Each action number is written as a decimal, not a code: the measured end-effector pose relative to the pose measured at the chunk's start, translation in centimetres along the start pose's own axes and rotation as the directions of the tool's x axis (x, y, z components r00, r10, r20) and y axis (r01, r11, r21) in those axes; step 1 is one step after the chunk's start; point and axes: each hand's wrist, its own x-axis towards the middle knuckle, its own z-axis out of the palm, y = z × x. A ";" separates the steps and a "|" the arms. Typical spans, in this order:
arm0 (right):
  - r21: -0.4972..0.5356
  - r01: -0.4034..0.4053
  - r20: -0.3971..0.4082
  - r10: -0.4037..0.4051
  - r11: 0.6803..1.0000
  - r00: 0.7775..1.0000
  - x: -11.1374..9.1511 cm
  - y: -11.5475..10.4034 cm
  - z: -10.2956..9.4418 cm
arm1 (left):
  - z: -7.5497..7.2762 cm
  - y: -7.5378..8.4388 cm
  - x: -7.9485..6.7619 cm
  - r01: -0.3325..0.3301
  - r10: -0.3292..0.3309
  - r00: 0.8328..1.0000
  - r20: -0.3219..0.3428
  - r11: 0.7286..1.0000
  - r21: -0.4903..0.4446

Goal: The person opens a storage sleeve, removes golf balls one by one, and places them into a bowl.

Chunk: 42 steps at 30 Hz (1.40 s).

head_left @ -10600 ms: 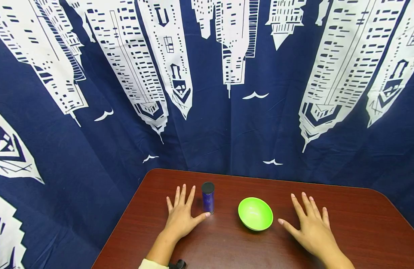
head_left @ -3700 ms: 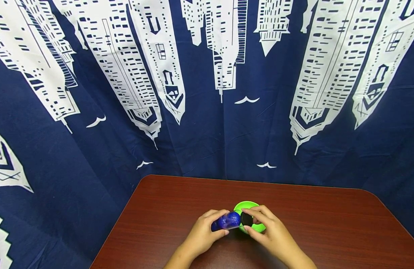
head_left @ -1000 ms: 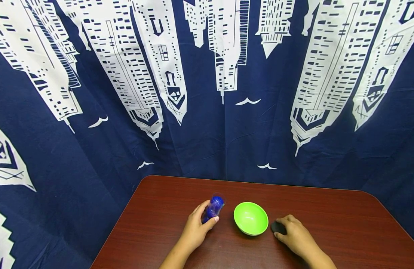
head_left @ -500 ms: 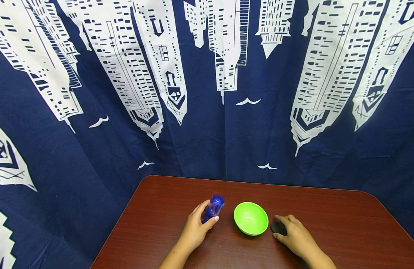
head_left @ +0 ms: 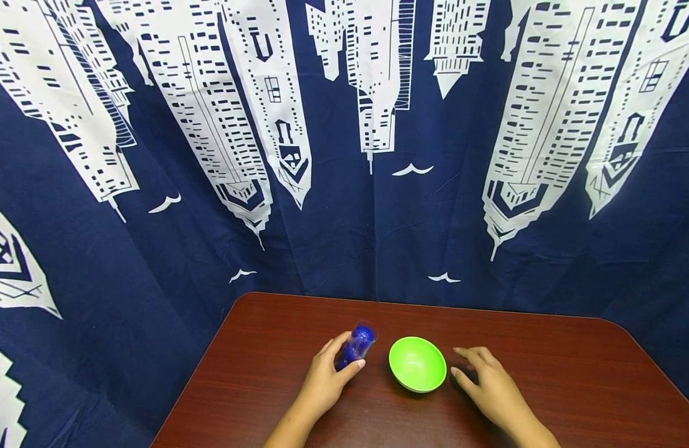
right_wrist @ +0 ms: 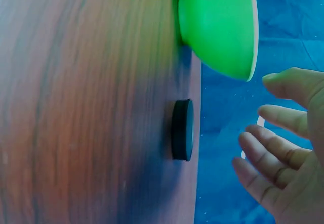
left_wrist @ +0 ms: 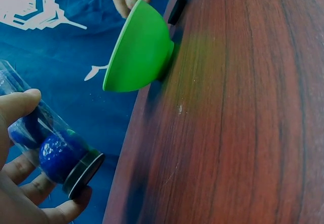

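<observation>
My left hand point(head_left: 326, 378) grips a clear tube point(head_left: 358, 346), tilted and held above the table. Blue dimpled balls point(left_wrist: 59, 155) are inside it, and a black end piece point(left_wrist: 85, 174) closes its bottom. The tube's upper end is uncapped in the head view. A round black cap point(right_wrist: 182, 129) lies flat on the table, right of a bright green bowl point(head_left: 417, 363). Above that cap hovers my right hand point(head_left: 494, 391), its fingers spread and apart from it, holding nothing. In the head view the hand partly hides the cap. No contents show in the bowl.
The reddish-brown wooden table point(head_left: 299, 317) has rounded far corners. Behind it hangs a dark blue cloth point(head_left: 333, 249) printed with white buildings and birds. The bowl stands between both hands.
Earlier both hands pulled the black cap from the tube over the bowl. The right hand then set the cap on the table and has just let go, rising slightly. The left hand barely moved lately.
</observation>
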 end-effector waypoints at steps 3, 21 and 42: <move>0.025 0.021 -0.036 -0.020 0.999 0.999 0.0 -0.6 -0.2 | 0.0 0.1 0.0 -0.005 0.005 1.000 -0.010 1.000 0.001; 0.183 0.159 -0.138 -0.135 0.970 0.981 -0.5 -3.3 -0.1 | 0.4 1.2 -0.1 -0.086 0.092 0.994 -0.053 0.990 0.110; 0.335 0.261 -0.183 -0.209 0.906 0.961 -0.7 -5.1 -0.1 | 1.1 2.1 -0.7 -0.170 0.207 0.974 -0.089 0.935 0.311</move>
